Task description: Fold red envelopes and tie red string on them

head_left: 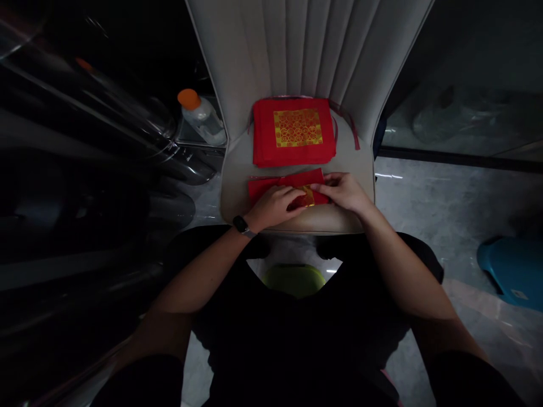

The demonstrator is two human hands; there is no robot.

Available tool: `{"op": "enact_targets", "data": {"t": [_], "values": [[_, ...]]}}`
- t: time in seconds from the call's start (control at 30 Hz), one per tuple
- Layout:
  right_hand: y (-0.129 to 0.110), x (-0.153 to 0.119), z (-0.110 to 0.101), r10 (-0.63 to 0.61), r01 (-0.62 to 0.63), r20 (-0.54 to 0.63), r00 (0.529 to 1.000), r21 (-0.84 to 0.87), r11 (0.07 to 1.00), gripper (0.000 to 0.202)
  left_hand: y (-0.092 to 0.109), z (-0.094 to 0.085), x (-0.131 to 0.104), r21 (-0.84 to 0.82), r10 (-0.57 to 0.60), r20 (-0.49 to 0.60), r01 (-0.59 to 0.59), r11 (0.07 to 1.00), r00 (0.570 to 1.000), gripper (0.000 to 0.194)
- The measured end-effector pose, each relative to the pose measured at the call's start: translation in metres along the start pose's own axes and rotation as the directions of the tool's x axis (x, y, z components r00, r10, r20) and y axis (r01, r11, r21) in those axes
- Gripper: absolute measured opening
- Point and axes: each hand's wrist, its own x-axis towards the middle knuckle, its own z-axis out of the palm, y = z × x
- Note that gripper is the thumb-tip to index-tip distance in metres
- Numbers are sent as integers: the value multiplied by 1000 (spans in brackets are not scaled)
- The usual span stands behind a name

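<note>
Black-clad knees are flanking the front edge of a padded chair seat [316, 221], with a green object [294, 280] showing on the floor below that edge. A dark wristwatch [240, 225] is circling the left wrist. Just inside the seat's front edge, a red gold-printed packet [262, 189] is lying crosswise under both hands. The left hand [276, 206] is resting over its near side, fingers curling toward the gold patch; whether they are pinching it, I cannot tell. The right hand [345, 191] is grasping the packet's right end, thumb pressing on top and fingers reaching around the edge. Beyond, toward the seat's back edge, a stack of red packets [263, 133] is lying flat, its top one showing a gold patterned panel [298, 128]; dark red ribbon [354, 135] is trailing from it toward the back right corner. Past the seat's back left corner, an orange-capped bottle [206, 121] is leaning, and the ribbed backrest [297, 48] is rising behind the stack.
</note>
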Motion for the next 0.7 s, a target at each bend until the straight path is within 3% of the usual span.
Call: {"op": "enact_targets", "data": {"t": [0.07,0.13,0.23,0.33,0.53,0.7], "values": [[4,1,6,-137,127,-55,989,-148,981,26,-1,-1,0,-24,-41,4,41,999,999,29],[6,-2,14,-240,203,-87,967,-308,930,18,-3,0,1,-51,-90,-18,89,995,996,23],[8,-10,25,-378,309,-75,923,-444,841,23,-9,2,2,12,-156,-81,158,987,984,25],[18,-17,36,-501,447,11,866,-468,762,31,-14,3,2,101,-190,-90,198,975,978,34],[50,-20,43,-595,580,125,794,-450,679,35,-14,-4,1,14,-189,-70,190,982,979,68],[55,-19,30,-588,600,181,788,-440,668,37,-14,-7,-3,69,-61,2,61,996,998,58]]}}
